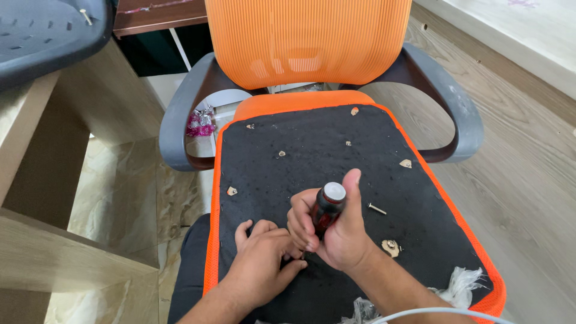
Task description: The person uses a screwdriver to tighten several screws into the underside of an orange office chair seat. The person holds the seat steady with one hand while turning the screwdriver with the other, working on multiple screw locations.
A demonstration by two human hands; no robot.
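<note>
My right hand (339, 231) grips a small dark red bottle with a pale cap (327, 208), held upright over the black underside of an orange chair seat (312, 150). Just to its left, my left hand (264, 255) rests knuckles-up on the black fabric, fingers curled, touching the right hand's fingers; whether it pinches anything is hidden. A loose metal screw (377, 209) lies on the fabric right of the bottle.
The seat lies on an orange mesh office chair (309, 39) with grey armrests (180, 120). Small wood chips (390, 246) dot the fabric. White shredded plastic (462, 285) sits at the near right corner. A wooden desk (42, 180) stands left; wood flooring lies right.
</note>
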